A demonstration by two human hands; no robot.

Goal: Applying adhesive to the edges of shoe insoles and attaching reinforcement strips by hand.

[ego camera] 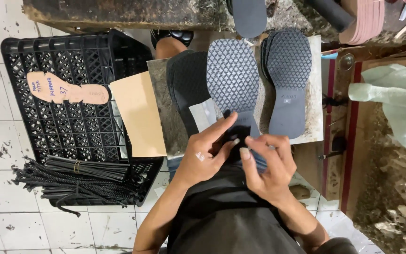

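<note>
rubber sole [233, 77] lies tread-up on the stone slab [313, 94] before me, its narrow heel end pinched between my left hand [205, 157] and right hand [269, 164], likely light, bendy and grippy, easiest held there by its edges.

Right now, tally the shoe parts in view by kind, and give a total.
Black textured rubber soles on the slab, counting top visible ones: 3
Smooth black sole at the top edge: 1
Tan insole pattern on the black crate: 1
Total: 5
</note>
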